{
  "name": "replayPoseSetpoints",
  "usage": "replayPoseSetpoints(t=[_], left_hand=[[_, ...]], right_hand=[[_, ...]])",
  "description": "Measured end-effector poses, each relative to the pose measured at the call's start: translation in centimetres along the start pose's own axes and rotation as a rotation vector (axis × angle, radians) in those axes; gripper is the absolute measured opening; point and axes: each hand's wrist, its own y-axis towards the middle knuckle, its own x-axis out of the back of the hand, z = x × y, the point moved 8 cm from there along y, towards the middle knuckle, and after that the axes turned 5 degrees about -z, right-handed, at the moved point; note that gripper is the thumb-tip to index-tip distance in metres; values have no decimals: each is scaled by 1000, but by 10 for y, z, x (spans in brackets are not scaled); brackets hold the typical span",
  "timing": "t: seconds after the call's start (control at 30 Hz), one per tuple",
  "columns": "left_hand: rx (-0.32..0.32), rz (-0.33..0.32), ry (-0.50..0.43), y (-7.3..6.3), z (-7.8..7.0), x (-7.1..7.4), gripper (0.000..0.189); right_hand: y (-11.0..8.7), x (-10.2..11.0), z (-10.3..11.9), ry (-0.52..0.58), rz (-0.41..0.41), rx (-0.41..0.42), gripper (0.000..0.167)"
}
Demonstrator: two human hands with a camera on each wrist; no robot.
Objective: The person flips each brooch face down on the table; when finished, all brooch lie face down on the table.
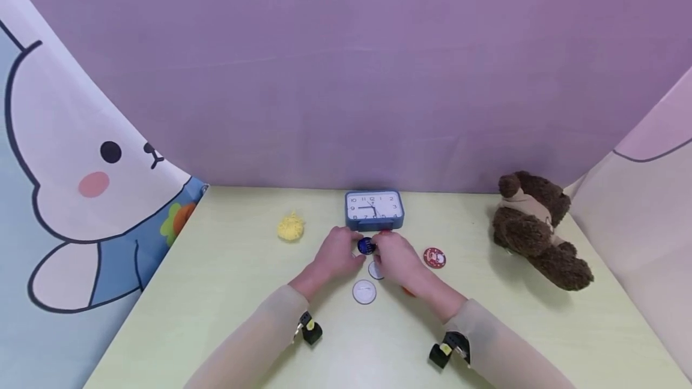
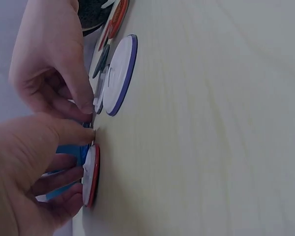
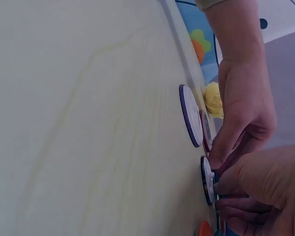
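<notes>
A round dark-blue pin badge (image 1: 366,246) lies between my two hands, just in front of the blue alarm clock (image 1: 374,210). My left hand (image 1: 339,252) pinches its left edge with thumb and forefinger. From the other side my right hand (image 1: 399,255) grips its right edge, fingers curled; the fingertips are partly hidden. Under the left fingers in the left wrist view is a red-rimmed badge (image 2: 92,175), white back showing. Nearer me, a white-backed badge (image 1: 364,292) lies face down, with a smaller white-backed badge (image 1: 376,270) beside the right hand.
A red patterned badge (image 1: 435,258) lies right of the right hand. An orange badge (image 1: 409,292) is partly covered by the right wrist. A yellow fuzzy ball (image 1: 291,227) sits left of the clock. On the right lies a brown teddy bear (image 1: 532,233). A purple curtain (image 1: 346,77) hangs behind the table.
</notes>
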Motion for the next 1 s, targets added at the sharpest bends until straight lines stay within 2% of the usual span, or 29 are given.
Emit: replayPoseSetpoints(t=[0.13, 0.27, 0.4, 0.5, 0.6, 0.67, 0.73, 0.87, 1.0], left_hand=[[-43, -34, 24, 5, -5, 4, 29], [-49, -47, 8, 6, -5, 5, 28], [-12, -43, -70, 2, -3, 2, 33], [23, -38, -177, -2, -2, 0, 36], [20, -18, -270, -8, -5, -3, 38], [4, -7, -297, -8, -8, -3, 37], [2, -17, -286, -7, -9, 1, 35], [43, -43, -202, -5, -2, 13, 37], [47, 21, -102, -5, 2, 14, 43]], right_hand=[[4, -2, 0, -3, -17, 13, 7], [5, -2, -1, 41, -43, 10, 15], [2, 1, -6, 134, -100, -40, 18], [-3, 4, -11, 180, -143, -68, 18], [-8, 4, -11, 191, -158, -74, 15], [-8, 6, -10, 188, -160, -74, 14], [-6, 7, -9, 171, -150, -69, 12], [1, 10, -6, 125, -120, -73, 12], [3, 4, -5, 102, -59, -87, 15]])
